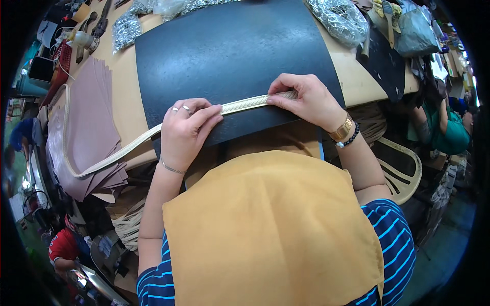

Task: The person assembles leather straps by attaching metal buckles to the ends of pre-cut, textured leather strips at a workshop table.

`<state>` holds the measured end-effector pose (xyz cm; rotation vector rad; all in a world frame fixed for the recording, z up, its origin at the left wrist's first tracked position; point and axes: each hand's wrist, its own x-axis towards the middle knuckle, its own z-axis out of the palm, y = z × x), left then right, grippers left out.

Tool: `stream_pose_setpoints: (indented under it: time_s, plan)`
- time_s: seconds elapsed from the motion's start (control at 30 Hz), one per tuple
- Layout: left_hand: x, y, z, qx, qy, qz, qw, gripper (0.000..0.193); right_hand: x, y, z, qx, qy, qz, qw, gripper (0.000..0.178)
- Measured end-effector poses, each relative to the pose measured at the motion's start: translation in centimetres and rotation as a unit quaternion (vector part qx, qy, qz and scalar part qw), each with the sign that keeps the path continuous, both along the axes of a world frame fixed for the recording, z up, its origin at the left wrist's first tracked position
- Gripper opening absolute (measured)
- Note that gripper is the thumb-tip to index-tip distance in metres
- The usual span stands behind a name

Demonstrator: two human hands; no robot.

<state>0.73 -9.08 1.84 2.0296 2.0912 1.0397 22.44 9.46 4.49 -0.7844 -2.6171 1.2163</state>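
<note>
A long cream braided strap point(244, 105) stretches between my hands above the near part of a black mat point(224, 51). My left hand point(186, 127) pinches it between thumb and fingers. At the strap's right end, my right hand point(306, 99) grips it with thumb and forefinger; the tip is partly covered by the fingers. From my left hand the strap runs down to the left, then curves up over a fanned stack of mauve sheets point(94, 102).
Clear bags of metal pieces point(339, 20) lie at the back of the table point(357, 76). A brush point(389, 25) and a grey bag point(416, 33) sit at the back right. A beige chair point(403, 168) stands right. Other people, one in a green top point(449, 130), are nearby.
</note>
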Motion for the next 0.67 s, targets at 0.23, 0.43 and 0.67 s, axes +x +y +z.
stream_pose_setpoints:
  time_s: [0.23,0.43,0.67]
  plan:
    - [0.1,0.0,-0.3,0.001,0.008,0.008,1.000,0.018,0.4,-0.2,-0.2,0.015,0.031,-0.004,0.999,0.017]
    - [0.1,0.3,-0.1,0.028,0.063,0.006,0.998,0.014,1.0,0.2,0.0,0.089,0.073,0.084,0.990,0.014]
    - [0.1,0.2,0.9,-0.103,-0.096,0.045,0.989,0.004,1.0,1.2,1.1,0.041,-0.071,0.030,0.996,0.018]
